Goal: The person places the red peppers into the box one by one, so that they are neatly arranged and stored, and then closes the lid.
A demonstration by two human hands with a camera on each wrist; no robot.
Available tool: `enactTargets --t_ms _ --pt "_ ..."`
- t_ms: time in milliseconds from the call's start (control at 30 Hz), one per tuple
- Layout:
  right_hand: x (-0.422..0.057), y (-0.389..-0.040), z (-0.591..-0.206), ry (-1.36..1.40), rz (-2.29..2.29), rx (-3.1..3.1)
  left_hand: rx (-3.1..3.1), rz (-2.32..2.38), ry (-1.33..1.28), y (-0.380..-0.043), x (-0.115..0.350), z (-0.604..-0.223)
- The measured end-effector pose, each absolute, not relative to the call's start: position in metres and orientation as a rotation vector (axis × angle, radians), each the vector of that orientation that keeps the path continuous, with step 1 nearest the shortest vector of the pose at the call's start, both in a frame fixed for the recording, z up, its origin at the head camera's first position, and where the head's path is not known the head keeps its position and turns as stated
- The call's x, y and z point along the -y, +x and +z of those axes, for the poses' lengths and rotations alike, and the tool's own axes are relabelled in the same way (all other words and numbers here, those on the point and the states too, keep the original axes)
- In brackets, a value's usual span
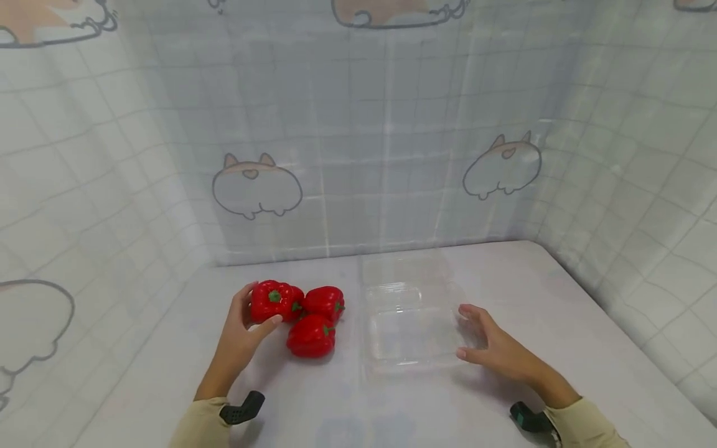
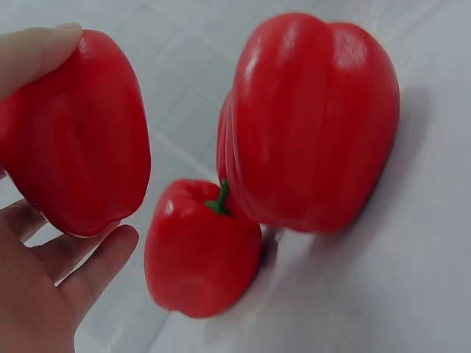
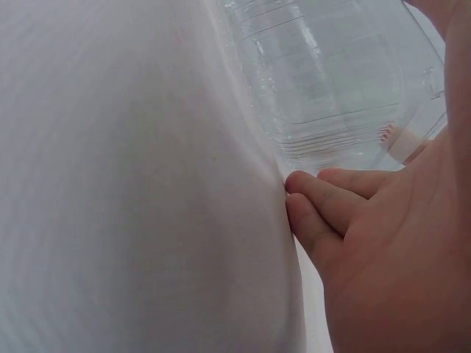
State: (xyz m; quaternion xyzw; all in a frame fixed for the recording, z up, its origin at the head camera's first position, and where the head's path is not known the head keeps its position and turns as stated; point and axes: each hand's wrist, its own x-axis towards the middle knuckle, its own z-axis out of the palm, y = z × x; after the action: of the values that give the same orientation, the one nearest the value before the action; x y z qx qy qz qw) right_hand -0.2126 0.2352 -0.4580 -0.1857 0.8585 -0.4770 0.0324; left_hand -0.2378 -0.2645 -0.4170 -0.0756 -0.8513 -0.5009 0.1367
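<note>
My left hand (image 1: 239, 336) holds a shiny red bell pepper (image 1: 270, 300) between thumb and fingers, at the left of the table. In the left wrist view this pepper (image 2: 92, 140) is raised beside the others. Several more red bell peppers with green stems sit close by, among them a front one (image 1: 311, 336) and a right-hand one (image 1: 326, 302). A clear plastic clamshell container (image 1: 414, 336) lies with its lid (image 1: 404, 272) folded back. At its right side is my right hand (image 1: 495, 347), thumb and fingers apart; its fingertips (image 3: 300, 182) rest low beside the container wall.
The table (image 1: 560, 323) is covered in white. Pale grid-patterned curtains (image 1: 381, 143) with cartoon animal prints stand behind it and along both sides. A dark wrist device (image 1: 243, 409) is strapped to the left wrist, another (image 1: 529, 418) to the right.
</note>
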Motion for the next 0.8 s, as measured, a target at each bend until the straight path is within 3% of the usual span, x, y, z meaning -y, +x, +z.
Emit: enactTargets --t_ms 800 --pt "-0.23 -0.214 -0.459 -0.524 -1.414 -2.662 2.602 -1.399 -0.349 -0.255 0.205 -0.396"
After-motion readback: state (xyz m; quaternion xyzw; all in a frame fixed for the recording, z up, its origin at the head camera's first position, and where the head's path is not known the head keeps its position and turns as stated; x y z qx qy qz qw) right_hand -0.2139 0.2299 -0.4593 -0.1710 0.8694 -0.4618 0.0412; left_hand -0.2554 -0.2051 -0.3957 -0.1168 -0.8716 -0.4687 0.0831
